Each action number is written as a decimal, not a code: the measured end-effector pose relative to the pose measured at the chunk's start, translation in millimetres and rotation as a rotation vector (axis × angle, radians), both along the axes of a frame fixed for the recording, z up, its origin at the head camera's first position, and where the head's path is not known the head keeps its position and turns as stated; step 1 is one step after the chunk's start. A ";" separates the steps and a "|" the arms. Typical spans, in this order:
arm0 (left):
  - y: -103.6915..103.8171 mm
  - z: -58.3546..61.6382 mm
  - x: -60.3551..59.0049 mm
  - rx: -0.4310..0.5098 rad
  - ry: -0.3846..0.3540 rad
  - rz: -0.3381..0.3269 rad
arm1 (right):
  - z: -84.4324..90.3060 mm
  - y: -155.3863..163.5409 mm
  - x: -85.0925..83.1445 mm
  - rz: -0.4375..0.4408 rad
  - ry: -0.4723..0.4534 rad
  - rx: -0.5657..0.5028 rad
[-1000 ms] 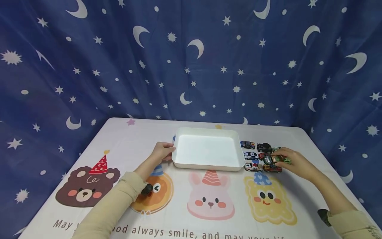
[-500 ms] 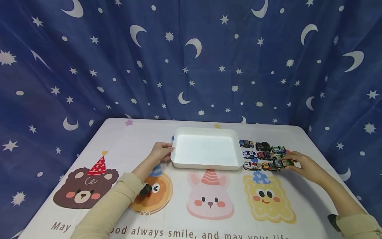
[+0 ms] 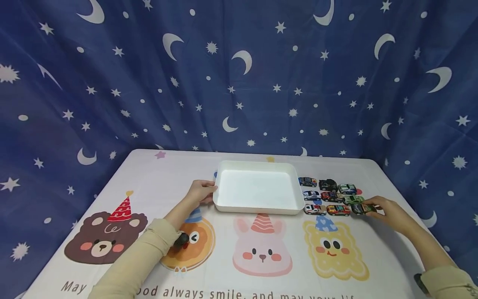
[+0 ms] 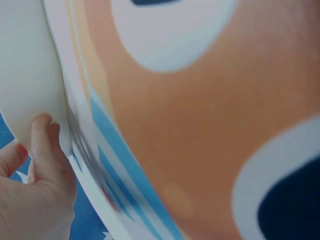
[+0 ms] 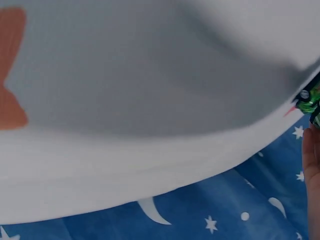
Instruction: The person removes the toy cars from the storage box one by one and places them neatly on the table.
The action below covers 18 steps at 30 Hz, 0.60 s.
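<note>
A white rectangular tray lies on the table with nothing in it. My left hand grips its left side; in the left wrist view, finger and thumb are at its wall. My right hand pinches a dark green toy car at the right end of the nearest row of toy cars. In the right wrist view only the edge of this hand and part of a green car show. A light green car lies just behind the held one.
Several other toy cars stand in rows right of the tray, among them a black one, a red one, a white one and an orange one. The printed tablecloth ends before a blue starry curtain.
My right hand has moved the dark green car from over the other cars rightward and nearer, to the end of the front row. The left hand stays at the tray.
</note>
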<state>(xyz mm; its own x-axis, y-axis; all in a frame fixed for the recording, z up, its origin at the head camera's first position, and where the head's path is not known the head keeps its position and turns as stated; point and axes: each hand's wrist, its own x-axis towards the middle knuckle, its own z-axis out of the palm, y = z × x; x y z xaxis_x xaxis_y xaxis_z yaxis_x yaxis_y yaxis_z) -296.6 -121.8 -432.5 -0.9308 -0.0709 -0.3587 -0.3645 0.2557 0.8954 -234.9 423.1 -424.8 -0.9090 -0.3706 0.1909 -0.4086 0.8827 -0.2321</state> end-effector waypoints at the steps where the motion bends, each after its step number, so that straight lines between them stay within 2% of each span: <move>1: 0.5 -0.4 -0.5 0.000 0.005 -0.004 | -2.3 2.1 -0.4 -0.002 -0.010 -0.005; 5: -0.4 -2.9 -2.7 0.015 0.022 -0.022 | -8.9 6.5 -2.7 -0.011 -0.036 -0.004; 10: -1.0 -4.3 -3.1 0.012 0.007 -0.014 | -10.1 6.1 -5.9 -0.033 -0.094 0.005; 18: 2.4 -0.1 -1.7 -0.009 -0.011 0.016 | -11.9 5.3 -9.9 -0.007 -0.075 0.023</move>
<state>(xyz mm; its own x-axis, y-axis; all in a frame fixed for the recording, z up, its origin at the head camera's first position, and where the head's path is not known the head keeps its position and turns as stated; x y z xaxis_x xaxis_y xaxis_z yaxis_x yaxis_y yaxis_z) -298.3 -119.5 -432.6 -0.9254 -0.0889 -0.3684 -0.3786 0.2575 0.8890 -244.8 428.4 -436.7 -0.9229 -0.3678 0.1141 -0.3849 0.8908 -0.2414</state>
